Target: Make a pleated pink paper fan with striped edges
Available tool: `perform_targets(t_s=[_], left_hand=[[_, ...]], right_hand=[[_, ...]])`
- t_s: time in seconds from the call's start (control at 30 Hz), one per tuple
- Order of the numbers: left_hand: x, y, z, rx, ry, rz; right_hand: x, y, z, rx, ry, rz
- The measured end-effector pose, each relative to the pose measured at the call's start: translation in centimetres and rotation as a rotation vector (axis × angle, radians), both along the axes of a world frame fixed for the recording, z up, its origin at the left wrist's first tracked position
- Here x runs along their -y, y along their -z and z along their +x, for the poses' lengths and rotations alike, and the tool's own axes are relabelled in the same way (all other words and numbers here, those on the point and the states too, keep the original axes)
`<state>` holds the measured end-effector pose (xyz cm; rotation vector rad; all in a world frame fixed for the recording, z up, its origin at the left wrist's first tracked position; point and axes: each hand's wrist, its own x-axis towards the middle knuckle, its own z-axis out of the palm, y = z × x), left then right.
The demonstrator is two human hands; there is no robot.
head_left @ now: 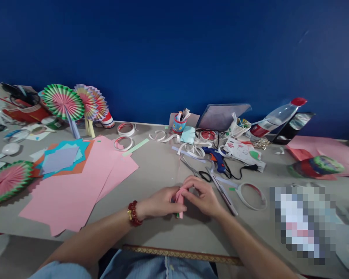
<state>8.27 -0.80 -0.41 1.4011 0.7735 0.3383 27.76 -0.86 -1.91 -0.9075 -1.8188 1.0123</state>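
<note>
Close to the table's front edge, both hands meet on a small folded strip of pink paper (pixel 180 198) with a bit of green at its lower end. My left hand (pixel 163 202) has its fingers closed on the paper's left side. The thumb and fingers of my right hand (pixel 202 195) pinch its upper end. Parts of the paper are covered by the fingers. Just beyond the hands lie black-handled scissors (pixel 195 169). To the right of them is a long, slim cutter-like tool (pixel 224 193).
Pink sheets (pixel 72 193) spread over the left, near pleated paper fans (pixel 63 101). A blue glue gun (pixel 218 159), tape rolls (pixel 251 195) and a pen cup (pixel 179 123) sit beyond and right. A plastic bottle (pixel 275 118) leans by the blue wall (pixel 174 58).
</note>
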Motion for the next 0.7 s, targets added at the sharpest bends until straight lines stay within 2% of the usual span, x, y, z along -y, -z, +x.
perform_targets(t_s=[0.13,0.37,0.53,0.7], left_hand=[[-0.2,0.0,-0.1,0.164,-0.008,-0.18],[-0.7,1.1,-0.5,0.429,0.076,-0.599],[-0.9,1.3,-0.7,0.436,0.074,-0.647],[-0.9,1.4,-0.7,0.457,0.113,-0.667]], right_hand=[[-0.3,0.0,0.2,-0.062,0.012,-0.112],[0.0,0.2,0.2,-0.28,-0.015,-0.441],[0.4,0.2,0.0,-0.334,-0.007,-0.528],[0.3,0.5,0.1,-0.375,-0.024,-0.55]])
